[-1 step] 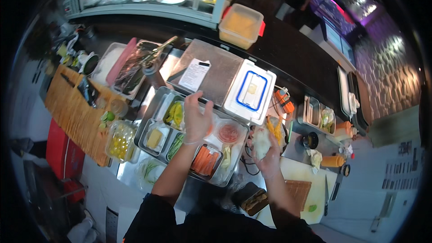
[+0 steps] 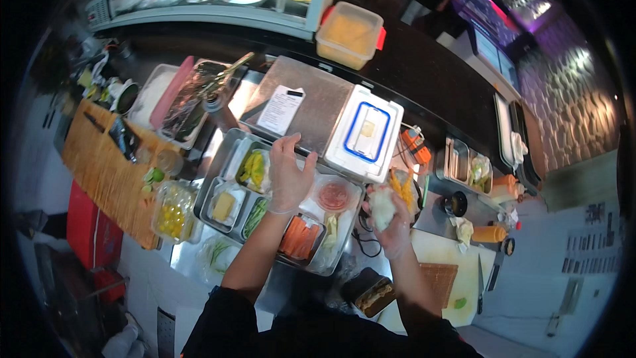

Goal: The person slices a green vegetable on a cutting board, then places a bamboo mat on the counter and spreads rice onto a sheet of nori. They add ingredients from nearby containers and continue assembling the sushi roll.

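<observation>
Currently, we log a soft, clumpy white lump [image 2: 382, 211] clasped in our right hand [image 2: 395, 235].
Our left hand [image 2: 291, 178], fingers loosely parted, hangs over a rectangular metal tray [image 2: 227, 144] holding slender orange sticks [image 2: 300, 238]; we note a smooth steel counter [image 2: 187, 262] below and a rippled wall [image 2: 566, 96] beyond. The lump sits just past the tray's right edge; bare white cutting board [image 2: 434, 246] flanks our right wrist.

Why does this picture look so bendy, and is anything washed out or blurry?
Head view: the fisheye bows the dark counter's long edge; also in the head view, the display case glows, its interior partly washed out white; in that same view, the right hand and its white clump look soft, fine detail lost.
</observation>
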A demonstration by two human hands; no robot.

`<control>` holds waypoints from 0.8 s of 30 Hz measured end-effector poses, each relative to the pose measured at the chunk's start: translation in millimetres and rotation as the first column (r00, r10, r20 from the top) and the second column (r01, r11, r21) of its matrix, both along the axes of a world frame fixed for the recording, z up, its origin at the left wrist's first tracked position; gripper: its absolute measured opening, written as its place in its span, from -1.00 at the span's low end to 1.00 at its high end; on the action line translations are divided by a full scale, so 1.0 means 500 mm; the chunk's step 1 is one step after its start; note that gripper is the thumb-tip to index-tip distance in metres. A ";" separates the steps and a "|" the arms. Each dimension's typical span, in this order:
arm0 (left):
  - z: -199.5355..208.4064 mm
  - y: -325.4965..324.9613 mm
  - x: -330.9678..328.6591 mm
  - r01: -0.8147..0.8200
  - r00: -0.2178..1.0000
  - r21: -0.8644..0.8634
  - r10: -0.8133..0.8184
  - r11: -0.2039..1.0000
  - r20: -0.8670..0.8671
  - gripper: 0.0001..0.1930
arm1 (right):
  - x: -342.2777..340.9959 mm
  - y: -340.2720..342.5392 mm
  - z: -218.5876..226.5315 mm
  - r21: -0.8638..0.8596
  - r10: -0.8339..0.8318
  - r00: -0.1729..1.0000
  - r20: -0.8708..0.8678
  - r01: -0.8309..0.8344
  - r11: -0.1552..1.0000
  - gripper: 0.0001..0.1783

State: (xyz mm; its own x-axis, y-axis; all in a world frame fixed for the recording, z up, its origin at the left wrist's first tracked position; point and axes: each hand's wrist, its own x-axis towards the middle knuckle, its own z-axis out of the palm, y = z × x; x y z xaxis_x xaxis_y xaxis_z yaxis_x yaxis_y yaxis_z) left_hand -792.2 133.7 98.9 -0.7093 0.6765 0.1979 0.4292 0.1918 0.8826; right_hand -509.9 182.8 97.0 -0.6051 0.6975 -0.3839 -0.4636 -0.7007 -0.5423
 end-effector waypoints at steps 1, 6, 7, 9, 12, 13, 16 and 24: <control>0.010 0.005 0.008 0.100 0.969 -0.102 -0.120 0.990 -0.216 -0.46 | -0.002 0.020 -0.018 0.089 -0.051 0.986 0.157 0.037 0.995 -0.57; -0.045 0.073 0.122 0.445 0.716 -0.297 -0.535 0.845 -0.448 -0.48 | -0.053 0.105 -0.010 0.043 -0.181 0.973 0.141 0.177 0.983 -0.57; -0.070 0.079 0.148 0.446 0.661 -0.317 -0.547 0.837 -0.514 -0.48 | -0.050 0.111 -0.019 0.024 -0.209 0.969 0.130 0.208 0.978 -0.57; -0.104 0.086 0.171 0.460 0.645 -0.295 -0.544 0.837 -0.537 -0.47 | -0.047 0.112 -0.015 -0.031 -0.238 0.970 0.048 0.239 0.970 -0.53; -0.093 0.077 0.183 0.484 0.641 -0.307 -0.571 0.819 -0.513 -0.44 | -0.006 0.109 -0.018 -0.089 -0.190 0.971 -0.142 0.179 0.980 -0.44; -0.084 0.073 0.181 0.499 0.642 -0.310 -0.586 0.809 -0.495 -0.44 | 0.009 0.105 -0.015 -0.117 -0.166 0.966 -0.197 0.145 0.982 -0.39; -0.056 0.053 0.143 0.519 0.685 -0.252 -0.574 0.817 -0.449 -0.44 | -0.045 0.085 0.059 -0.102 -0.317 0.948 0.039 0.320 0.942 -0.35; -0.094 0.063 -0.066 -0.344 0.553 0.124 0.094 0.931 0.828 -0.40 | -0.022 0.084 0.016 -0.108 -0.106 0.979 -0.177 0.087 0.990 -0.47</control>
State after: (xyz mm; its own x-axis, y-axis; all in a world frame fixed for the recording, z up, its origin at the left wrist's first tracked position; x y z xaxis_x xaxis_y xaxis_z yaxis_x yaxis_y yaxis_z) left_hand -825.1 165.3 51.8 -0.7752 0.4931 -0.3949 -0.4981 -0.0927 0.8621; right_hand -520.7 224.9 105.2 -0.6029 0.7198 -0.3441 -0.6159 -0.6940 -0.3728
